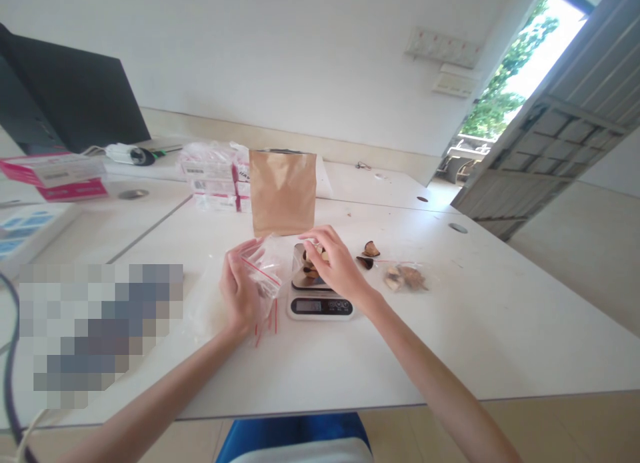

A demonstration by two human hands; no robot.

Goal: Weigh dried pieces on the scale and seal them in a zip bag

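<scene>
My left hand (237, 288) is curled around a clear zip-seal bag (269, 266) with a red seal line, its mouth turned toward the scale. My right hand (336, 261) hovers over the kitchen scale (321, 315), fingers bent and thumb apart from them, close to the bag's edge. Dark-rimmed dried slices (310, 273), perhaps mushroom, lie on the scale's metal plate, partly hidden by that hand. The scale's display is lit but too blurred to read. More clear bags (205, 309) with red seal lines lie under and beside my left hand.
Behind the scale stands a brown paper pouch (283, 196). To the right lie two loose dried pieces (370, 249) and a filled clear bag (406, 277). Plastic-wrapped boxes (213, 176), pink-and-white boxes (55, 175) and a black monitor (80, 93) stand at the left.
</scene>
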